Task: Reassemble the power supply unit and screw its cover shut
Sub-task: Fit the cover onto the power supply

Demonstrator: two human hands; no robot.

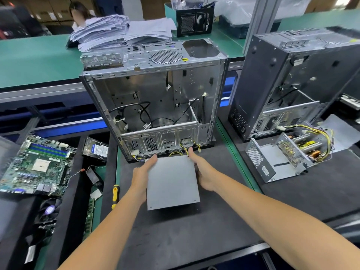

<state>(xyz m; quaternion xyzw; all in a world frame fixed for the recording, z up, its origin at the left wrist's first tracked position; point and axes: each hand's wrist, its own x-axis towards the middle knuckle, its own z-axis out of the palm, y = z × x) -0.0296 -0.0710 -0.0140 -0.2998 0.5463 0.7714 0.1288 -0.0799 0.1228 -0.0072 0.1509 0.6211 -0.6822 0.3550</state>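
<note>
Head view: the PSU (172, 182) sits on the black mat (194, 240), directly in front of the open case (155, 106), with its plain grey cover uppermost. The left hand (141, 179) grips the left edge, fingers reaching along the side toward the far corner; the right hand (202, 172) grips the right edge, thumb over the far right corner. Yellow-and-black cables (183, 148) run out from the far side of the unit toward the case.

Procedure, as judged from this position: seat the cover squarely before fastening. Press evenly on both sides so the edges meet flush. Keep the cables free of the seam, since a pinched lead would hold the cover proud. Confirm that the corner screw holes line up. No screws can be made out in this view. The screwdriver (115, 195), yellow-handled, lies at the left border of the mat, just beside the left forearm.

Surroundings: a green bench runs behind the case and carries stacked papers (120, 32). A motherboard (37, 166) and a hard drive (96, 149) lie to the left. A second case (288, 80) stands to the right, with an opened PSU (288, 156) before it. A person sits at the far bench.
</note>
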